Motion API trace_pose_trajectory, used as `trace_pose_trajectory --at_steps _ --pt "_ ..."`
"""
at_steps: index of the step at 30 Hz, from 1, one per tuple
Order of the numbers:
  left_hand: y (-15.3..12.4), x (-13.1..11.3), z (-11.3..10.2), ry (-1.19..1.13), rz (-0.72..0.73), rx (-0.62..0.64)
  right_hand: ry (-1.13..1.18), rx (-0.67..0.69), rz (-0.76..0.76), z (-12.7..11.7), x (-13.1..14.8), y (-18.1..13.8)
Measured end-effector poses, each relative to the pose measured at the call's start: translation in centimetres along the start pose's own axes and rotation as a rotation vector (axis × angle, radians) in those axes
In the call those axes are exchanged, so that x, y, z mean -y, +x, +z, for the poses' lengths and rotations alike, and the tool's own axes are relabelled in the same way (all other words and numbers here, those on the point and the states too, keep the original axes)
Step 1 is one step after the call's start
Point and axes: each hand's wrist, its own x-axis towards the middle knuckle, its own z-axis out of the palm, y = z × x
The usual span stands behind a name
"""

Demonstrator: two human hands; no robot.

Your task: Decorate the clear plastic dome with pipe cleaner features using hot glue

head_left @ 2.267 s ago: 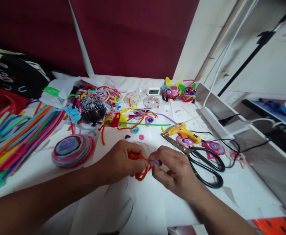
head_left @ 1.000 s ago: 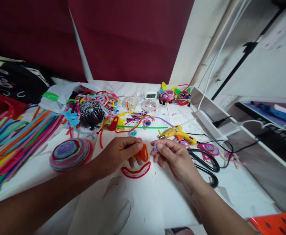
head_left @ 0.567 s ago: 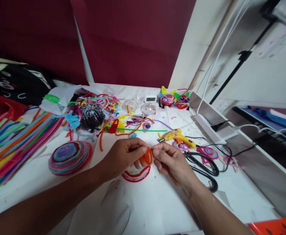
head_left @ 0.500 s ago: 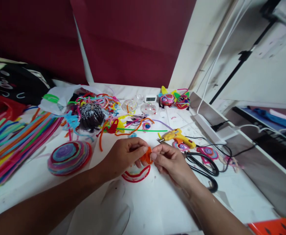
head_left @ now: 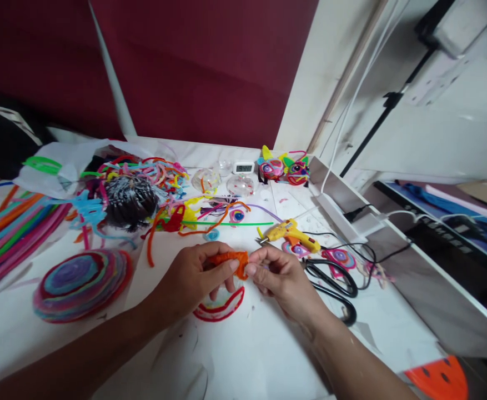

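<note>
An orange pipe-cleaner piece (head_left: pixel 241 265), bent or coiled, is held between my hands above the white table. My left hand (head_left: pixel 204 272) pinches it between thumb and fingers from the left. At its right end, my right hand (head_left: pixel 279 278) grips it with thumb and forefinger. Just under my left hand lies a round piece with a red pipe-cleaner edge (head_left: pixel 222 314), its upper part covered by my fingers. Right of my hands are a yellow glue gun (head_left: pixel 297 236) and scissors with black handles (head_left: pixel 339 283).
Multicoloured pipe cleaners (head_left: pixel 14 239) and a striped coiled disc (head_left: pixel 83 283) lie at left. Behind stand a tangled pile of scraps (head_left: pixel 143 172), a small digital clock (head_left: pixel 243 167) and two colourful cat-like masks (head_left: pixel 285 166). A black cord (head_left: pixel 376 258) runs to a power strip (head_left: pixel 339 208).
The view has turned slightly right, so things sit further left. The orange pipe-cleaner piece now shows more of its length above my left thumb. Both hands keep their grip.
</note>
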Motion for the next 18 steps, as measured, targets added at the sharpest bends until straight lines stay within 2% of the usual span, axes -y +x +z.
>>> trace_pose_trajectory --at_steps 7,18 --pt "-0.5 -0.6 -0.2 -0.015 -0.030 0.042 0.003 0.009 -0.032 -0.1 -0.4 -0.1" --pt "-0.8 -2.0 0.3 -0.067 0.043 0.094 0.057 -0.025 -0.117 0.4 -0.7 -0.3"
